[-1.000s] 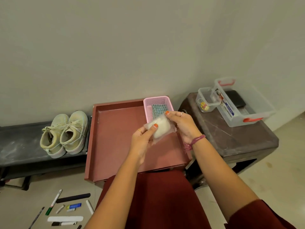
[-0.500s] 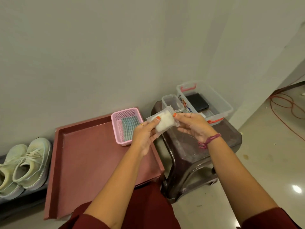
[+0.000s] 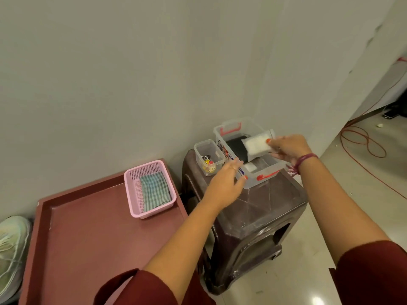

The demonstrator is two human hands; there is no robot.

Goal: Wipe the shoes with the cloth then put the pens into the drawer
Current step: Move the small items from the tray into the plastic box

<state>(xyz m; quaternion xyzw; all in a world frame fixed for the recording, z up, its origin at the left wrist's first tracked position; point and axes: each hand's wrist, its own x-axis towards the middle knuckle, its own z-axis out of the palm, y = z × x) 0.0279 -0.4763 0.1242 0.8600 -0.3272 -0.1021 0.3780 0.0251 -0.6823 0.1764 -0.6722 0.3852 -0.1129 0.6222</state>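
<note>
My right hand [image 3: 288, 148] pinches a white packet in clear wrapping [image 3: 256, 144] over the clear storage box with red latches [image 3: 267, 172]. My left hand [image 3: 226, 183] hovers empty, fingers apart, just in front of that box's near left corner. A checked blue-green cloth [image 3: 154, 191] lies folded in the pink basket [image 3: 132, 195] on the red tray-topped table [image 3: 83, 234]. One pale shoe [image 3: 11, 249] shows at the left edge. No pens are in view.
The clear box and a small clear tub of trinkets [image 3: 208, 158] stand on a dark brown plastic stool [image 3: 264, 219] against the wall. A black flat item lies inside the box. A red cable [image 3: 363, 139] loops on the tiled floor at right.
The view has swung right, so the shoes and floor pens slid out. My left hand let go of the packet; my right hand carried it over the clear box.
</note>
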